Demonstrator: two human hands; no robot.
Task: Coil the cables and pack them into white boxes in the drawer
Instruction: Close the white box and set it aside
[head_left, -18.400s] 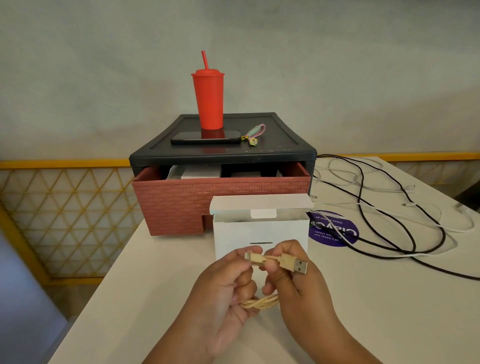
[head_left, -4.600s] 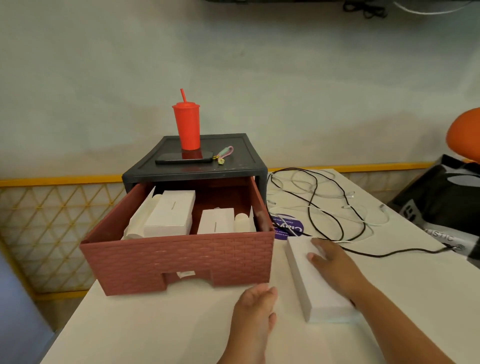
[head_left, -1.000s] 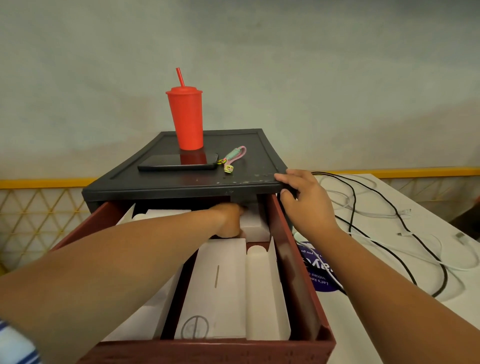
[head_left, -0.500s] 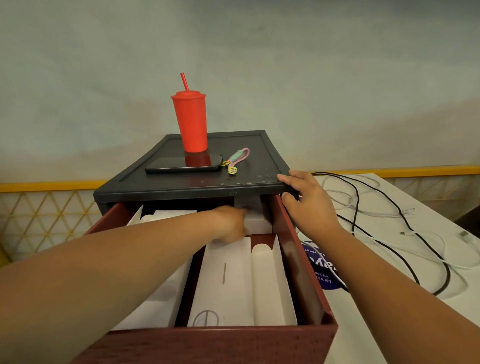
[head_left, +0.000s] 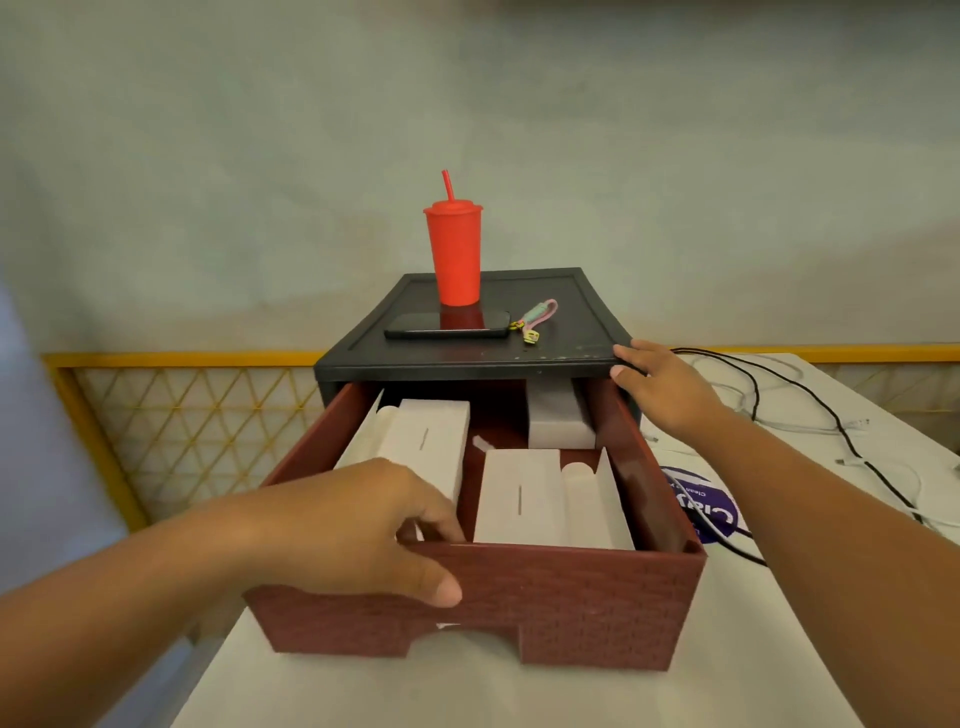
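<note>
Drawer (head_left: 571, 597) stands pulled out toward the person, white boxes (head_left: 519, 499) inside. The left grip (head_left: 353, 525) clasps its front wall, and the right grip (head_left: 670, 389) rests flat-fingered on the cabinet (head_left: 571, 322). Loose cables (head_left: 852, 444) lie on the worktop (head_left: 727, 649) rightward, nearest the right grip.

Boxes (head_left: 519, 499) in drawer (head_left: 571, 597) — cables (head_left: 810, 405) right.
</note>
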